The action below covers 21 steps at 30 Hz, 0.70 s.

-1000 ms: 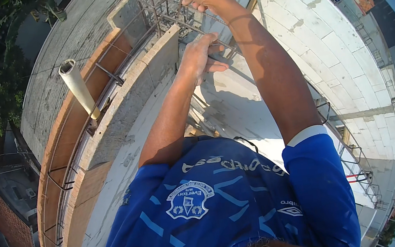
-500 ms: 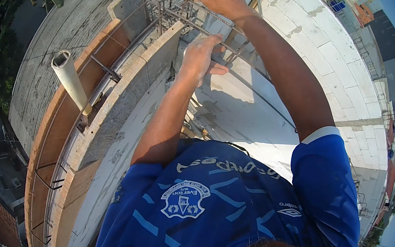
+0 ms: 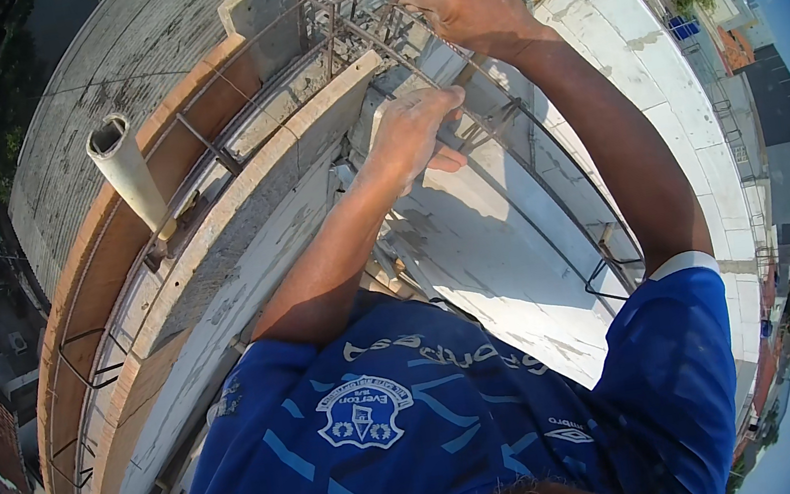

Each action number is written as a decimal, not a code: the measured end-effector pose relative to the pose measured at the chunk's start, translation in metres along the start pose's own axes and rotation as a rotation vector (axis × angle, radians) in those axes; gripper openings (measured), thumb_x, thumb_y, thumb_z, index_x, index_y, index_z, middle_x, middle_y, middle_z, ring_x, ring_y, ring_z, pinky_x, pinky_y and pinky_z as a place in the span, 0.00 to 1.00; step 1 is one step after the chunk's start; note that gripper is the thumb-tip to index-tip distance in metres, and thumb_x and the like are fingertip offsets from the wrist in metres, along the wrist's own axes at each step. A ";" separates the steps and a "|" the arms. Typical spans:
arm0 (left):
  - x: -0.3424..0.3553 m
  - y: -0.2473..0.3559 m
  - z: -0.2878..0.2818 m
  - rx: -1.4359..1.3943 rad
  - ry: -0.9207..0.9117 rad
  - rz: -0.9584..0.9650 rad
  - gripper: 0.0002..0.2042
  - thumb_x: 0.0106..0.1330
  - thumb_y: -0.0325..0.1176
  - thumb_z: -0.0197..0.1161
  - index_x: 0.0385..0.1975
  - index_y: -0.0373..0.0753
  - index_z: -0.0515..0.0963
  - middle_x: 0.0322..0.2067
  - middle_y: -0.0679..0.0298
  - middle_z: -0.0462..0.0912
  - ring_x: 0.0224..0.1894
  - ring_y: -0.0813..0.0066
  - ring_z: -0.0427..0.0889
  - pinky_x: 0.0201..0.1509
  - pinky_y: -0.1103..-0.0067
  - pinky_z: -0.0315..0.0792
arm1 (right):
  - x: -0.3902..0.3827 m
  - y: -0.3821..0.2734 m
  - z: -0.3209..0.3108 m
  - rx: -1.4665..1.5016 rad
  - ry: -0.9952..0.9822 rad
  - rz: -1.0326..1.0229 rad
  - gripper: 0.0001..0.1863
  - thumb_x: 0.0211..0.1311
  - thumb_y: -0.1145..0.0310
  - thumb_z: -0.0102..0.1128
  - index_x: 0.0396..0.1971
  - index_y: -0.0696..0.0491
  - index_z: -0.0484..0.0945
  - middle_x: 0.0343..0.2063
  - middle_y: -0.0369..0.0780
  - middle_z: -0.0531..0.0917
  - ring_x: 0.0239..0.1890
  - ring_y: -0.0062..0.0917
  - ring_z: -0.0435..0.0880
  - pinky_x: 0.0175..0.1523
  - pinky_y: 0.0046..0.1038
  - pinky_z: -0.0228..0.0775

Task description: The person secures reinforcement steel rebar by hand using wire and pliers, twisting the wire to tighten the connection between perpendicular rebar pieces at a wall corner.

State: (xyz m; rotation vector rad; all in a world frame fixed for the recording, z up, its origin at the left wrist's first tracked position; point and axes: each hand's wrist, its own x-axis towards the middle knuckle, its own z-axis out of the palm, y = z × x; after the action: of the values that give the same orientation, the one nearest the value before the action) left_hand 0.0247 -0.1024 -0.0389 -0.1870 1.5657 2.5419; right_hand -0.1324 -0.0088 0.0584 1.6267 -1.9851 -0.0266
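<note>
My left hand (image 3: 412, 138) is loosely half-open at the rebar cage (image 3: 524, 107); my right hand (image 3: 470, 6) curls, its hold hidden. A slip could scrape my fingers.

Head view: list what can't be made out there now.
In the head view:
Anything in the grip of the right hand: hidden by its curled fingers.
Palm of the left hand: hidden by its own back.
Top of the rebar cage: cut off by the upper edge.
Depths of the pale pipe: hidden by its wall and shadow.

Pipe (image 3: 129, 178) left of the rebar cage (image 3: 522, 108), block wall (image 3: 673, 107) right of both
</note>
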 end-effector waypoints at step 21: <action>0.001 0.001 0.002 -0.007 0.026 -0.019 0.28 0.66 0.48 0.59 0.54 0.26 0.74 0.48 0.50 0.78 0.27 0.59 0.87 0.24 0.77 0.82 | -0.002 -0.022 0.021 0.005 -0.111 0.201 0.09 0.65 0.65 0.57 0.32 0.56 0.76 0.30 0.42 0.78 0.31 0.37 0.83 0.38 0.35 0.77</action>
State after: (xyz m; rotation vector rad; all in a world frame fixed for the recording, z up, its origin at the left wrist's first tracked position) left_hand 0.0233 -0.1007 -0.0368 -0.2352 1.5563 2.5413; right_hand -0.1215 -0.0197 0.0319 1.4489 -2.2267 -0.0368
